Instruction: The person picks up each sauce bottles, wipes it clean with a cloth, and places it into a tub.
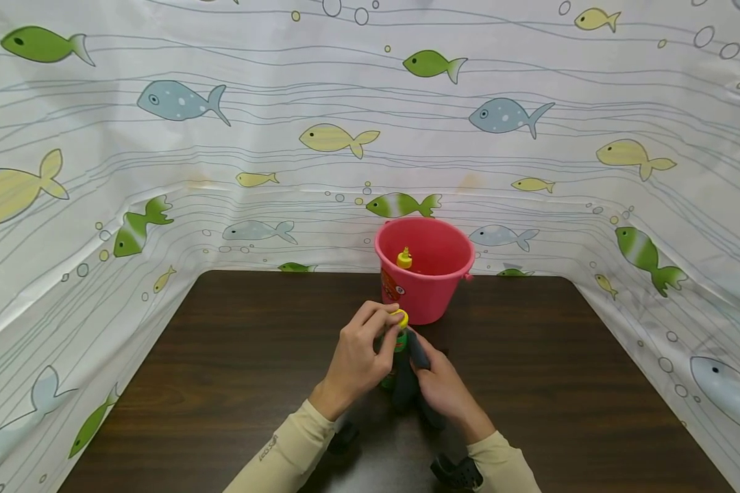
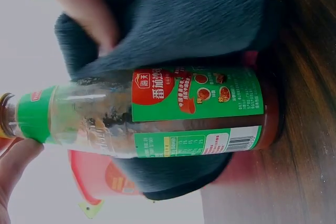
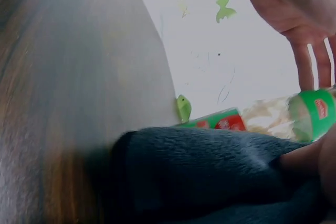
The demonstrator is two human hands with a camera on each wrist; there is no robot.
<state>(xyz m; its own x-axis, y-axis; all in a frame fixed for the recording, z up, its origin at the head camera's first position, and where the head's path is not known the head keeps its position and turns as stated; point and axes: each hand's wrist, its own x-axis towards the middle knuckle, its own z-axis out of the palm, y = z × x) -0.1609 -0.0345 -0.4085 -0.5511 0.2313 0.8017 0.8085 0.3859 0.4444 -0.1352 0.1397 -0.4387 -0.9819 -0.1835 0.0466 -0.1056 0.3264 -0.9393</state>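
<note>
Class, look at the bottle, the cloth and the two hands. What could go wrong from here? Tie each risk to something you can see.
1. The left hand pinches the yellow cap at the top, so a sideways push there might tip the bottle.
2. The right hand holds the dark cloth against the bottle; the cloth could slip.
3. The pink bucket stands close behind, so a tipping bottle might knock it.
</note>
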